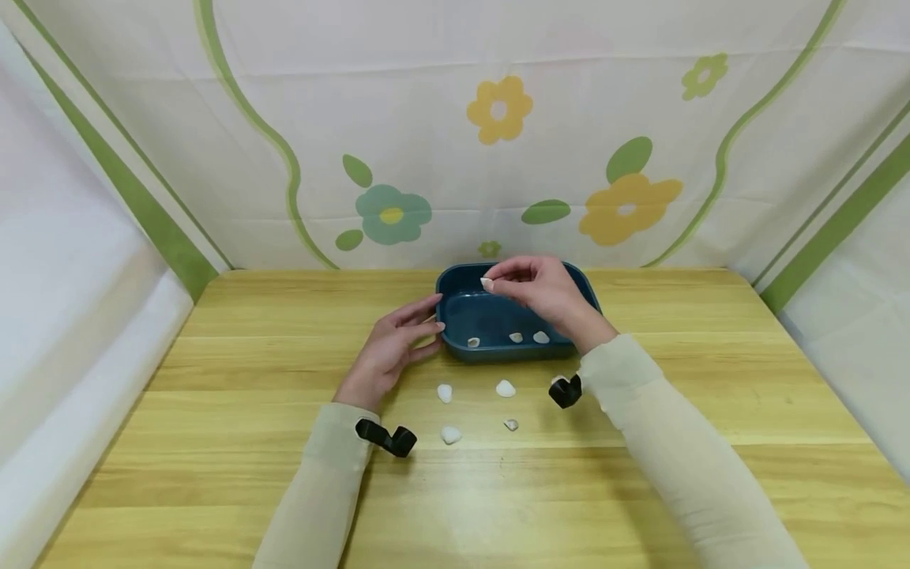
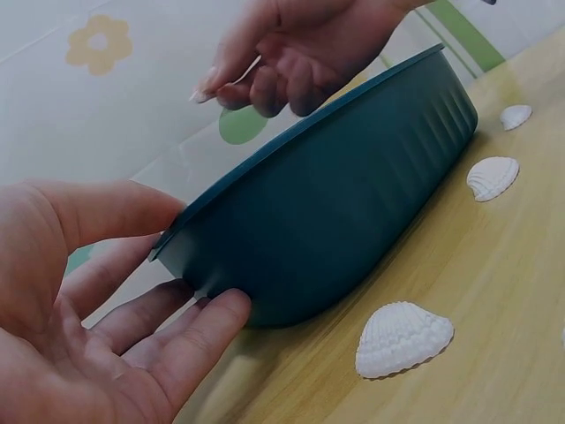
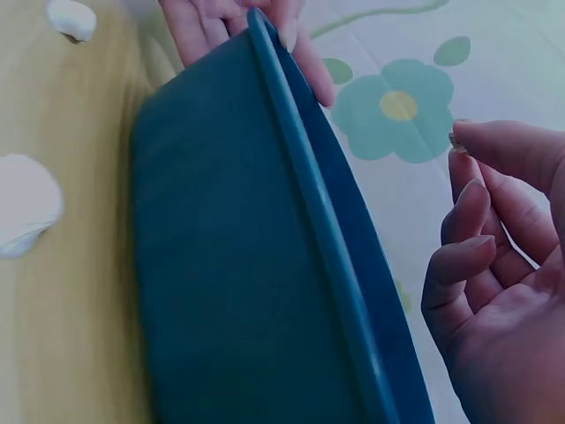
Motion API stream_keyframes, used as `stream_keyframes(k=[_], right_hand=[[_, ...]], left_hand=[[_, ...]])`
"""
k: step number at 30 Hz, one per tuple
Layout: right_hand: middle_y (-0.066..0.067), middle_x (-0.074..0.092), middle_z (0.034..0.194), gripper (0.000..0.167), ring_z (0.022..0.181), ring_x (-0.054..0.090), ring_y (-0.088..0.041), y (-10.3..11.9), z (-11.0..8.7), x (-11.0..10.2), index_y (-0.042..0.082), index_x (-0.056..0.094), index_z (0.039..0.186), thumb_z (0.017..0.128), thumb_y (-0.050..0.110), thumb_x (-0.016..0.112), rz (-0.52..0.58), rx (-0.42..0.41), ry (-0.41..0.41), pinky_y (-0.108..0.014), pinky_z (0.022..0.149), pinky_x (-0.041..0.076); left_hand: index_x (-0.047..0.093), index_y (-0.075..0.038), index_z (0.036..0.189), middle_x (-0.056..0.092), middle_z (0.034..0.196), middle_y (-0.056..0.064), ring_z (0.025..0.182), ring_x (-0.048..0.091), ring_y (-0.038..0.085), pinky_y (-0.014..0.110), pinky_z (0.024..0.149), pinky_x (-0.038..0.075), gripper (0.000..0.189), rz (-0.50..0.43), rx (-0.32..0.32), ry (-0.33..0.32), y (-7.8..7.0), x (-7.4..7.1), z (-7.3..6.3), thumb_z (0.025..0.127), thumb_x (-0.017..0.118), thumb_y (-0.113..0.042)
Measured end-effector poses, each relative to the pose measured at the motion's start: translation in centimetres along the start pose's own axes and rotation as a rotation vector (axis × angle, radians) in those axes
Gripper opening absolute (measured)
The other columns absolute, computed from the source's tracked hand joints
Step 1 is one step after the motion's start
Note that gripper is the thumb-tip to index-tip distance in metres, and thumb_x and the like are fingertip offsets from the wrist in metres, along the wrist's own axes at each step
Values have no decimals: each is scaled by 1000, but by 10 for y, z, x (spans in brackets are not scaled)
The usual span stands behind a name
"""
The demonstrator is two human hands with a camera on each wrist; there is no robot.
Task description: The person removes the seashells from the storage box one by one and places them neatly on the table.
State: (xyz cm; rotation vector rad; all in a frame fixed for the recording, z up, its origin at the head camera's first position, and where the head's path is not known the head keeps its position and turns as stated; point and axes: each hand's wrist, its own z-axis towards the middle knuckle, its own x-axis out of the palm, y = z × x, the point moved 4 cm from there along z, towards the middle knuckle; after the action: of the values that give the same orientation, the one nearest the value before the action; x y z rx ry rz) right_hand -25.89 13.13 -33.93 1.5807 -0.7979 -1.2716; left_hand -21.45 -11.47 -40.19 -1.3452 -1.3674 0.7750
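A dark teal tray stands on the table by the back cloth. My left hand rests against the tray's left end. In the left wrist view its thumb touches the rim, and fingertips press the outer wall below. Above the tray, my right hand pinches a small white seashell between thumb and forefinger, its other fingers loosely curled. Inside the tray, along the near side, lie three shells: a left one, a middle one and a right one.
Several shells lie on the wooden table before the tray, including a white shell, another shell, a lower shell and a small shell. A flowered cloth hangs close behind; white cloth sides flank the table.
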Motion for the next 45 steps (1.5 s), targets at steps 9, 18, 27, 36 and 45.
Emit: stream_keyframes(k=[9, 18, 27, 36, 45], right_hand=[[-3, 76, 113, 27, 101, 63, -46, -12, -36, -9, 19, 81, 116, 97, 39, 82, -42, 3, -1, -40, 75, 59], [-3, 74, 101, 21, 87, 66, -28, -24, -80, -9, 11, 80, 112, 97, 25, 84, 6, -39, 11, -33, 73, 60], [-7, 77, 100, 12, 87, 67, -23, -42, -113, -8, 13, 82, 107, 97, 20, 82, -41, -64, 61, -27, 74, 60], [-7, 74, 94, 9, 80, 64, -17, -71, -134, -13, 11, 81, 102, 95, 16, 83, -133, -2, 140, -24, 66, 55], [1, 70, 87, 6, 75, 59, -11, -86, -145, -23, 22, 81, 95, 94, 16, 84, -280, 18, 164, -22, 63, 50]], left_hand=[[61, -21, 155, 53, 165, 2, 144, 59, 27, 43, 111, 58, 56, -1, 13, 10, -1, 1, 1, 102, 71, -5], [58, -20, 157, 51, 166, 3, 145, 58, 28, 44, 112, 57, 57, 7, 12, 20, -1, -1, -2, 103, 70, -5], [56, -18, 159, 49, 168, 3, 147, 56, 29, 48, 116, 54, 59, 10, 5, 23, -1, -1, 0, 103, 69, -5], [56, -19, 159, 47, 169, 0, 147, 56, 27, 46, 115, 55, 58, 8, -10, 24, 0, 0, 0, 104, 70, -6], [55, -19, 159, 46, 170, -1, 145, 57, 25, 47, 117, 54, 58, 18, -14, 21, 0, 0, 0, 105, 68, -6]])
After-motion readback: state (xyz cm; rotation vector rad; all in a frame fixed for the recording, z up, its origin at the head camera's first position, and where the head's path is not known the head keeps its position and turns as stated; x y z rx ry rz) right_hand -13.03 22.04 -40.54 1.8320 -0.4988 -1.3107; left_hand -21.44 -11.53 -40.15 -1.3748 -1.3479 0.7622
